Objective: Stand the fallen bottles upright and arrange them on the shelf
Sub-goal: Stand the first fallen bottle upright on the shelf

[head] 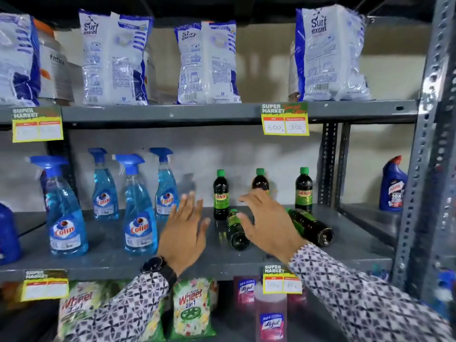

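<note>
Reaching into the middle shelf [111,261], I have both hands spread and empty, nothing clamped in either. My right hand [267,219] hangs fingers apart above the nearer fallen bottle [237,230], a dark green-labelled bottle lying on its side with its base toward me and its cap pointing to the back. I judge the spread is set to close round its body from above, since the lying bottle offers no neck to take hold of. The second fallen bottle [312,227] lies just to the outside of that hand, slanted, its base toward the front right.

My left hand [186,230] is flat and open to the inside of the right, palm toward the shelf back, touching nothing I can confirm. I judge it stands ready to steady or receive the bottle once raised.

Beyond my fingertips three upright bottles stand in a row near the back: one [220,195] between my two hands, one [260,180] partly hidden behind my right fingers, one [304,190] past the slanted bottle. They mark the line the fallen pair should join. The blue Colin spray bottles [139,208] stand outside my left hand, well clear.

Neither fallen bottle is yet lifted.
</note>
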A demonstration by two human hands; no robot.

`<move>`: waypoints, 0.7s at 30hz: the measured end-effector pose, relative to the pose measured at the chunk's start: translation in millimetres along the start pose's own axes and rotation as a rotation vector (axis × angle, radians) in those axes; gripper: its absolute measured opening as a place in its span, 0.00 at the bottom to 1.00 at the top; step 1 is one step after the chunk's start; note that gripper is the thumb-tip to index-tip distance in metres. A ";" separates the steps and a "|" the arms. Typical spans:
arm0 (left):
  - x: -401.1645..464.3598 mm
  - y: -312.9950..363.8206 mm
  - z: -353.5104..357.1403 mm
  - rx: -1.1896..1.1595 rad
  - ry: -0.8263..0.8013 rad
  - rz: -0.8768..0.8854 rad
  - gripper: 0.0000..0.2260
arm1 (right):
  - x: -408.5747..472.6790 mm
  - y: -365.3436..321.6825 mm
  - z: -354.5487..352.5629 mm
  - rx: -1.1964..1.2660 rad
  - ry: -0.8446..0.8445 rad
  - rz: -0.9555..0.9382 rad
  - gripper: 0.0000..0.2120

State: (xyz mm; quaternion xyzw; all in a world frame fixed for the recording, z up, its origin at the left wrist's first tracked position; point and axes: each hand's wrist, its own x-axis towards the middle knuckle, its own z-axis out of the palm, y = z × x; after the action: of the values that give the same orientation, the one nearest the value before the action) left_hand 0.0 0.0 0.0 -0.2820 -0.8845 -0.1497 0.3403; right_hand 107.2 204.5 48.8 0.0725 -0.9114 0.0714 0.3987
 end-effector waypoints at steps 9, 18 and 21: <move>-23.8 -26.0 57.3 0.052 -0.448 -0.120 0.42 | 54.0 15.9 68.1 0.474 -0.709 0.900 0.40; -27.1 -26.2 65.0 0.073 -0.351 -0.142 0.41 | 68.3 29.2 79.9 0.690 -0.478 0.932 0.30; -29.1 -27.5 68.3 0.086 -0.320 -0.127 0.36 | 62.9 25.8 81.4 0.646 -0.254 0.799 0.27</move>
State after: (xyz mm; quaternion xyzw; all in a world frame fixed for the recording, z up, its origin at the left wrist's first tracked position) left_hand -34.1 -2.2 -71.4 -0.2308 -0.9490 -0.0863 0.1967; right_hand 1.8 209.8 38.5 -0.1535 -0.8406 0.4856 0.1844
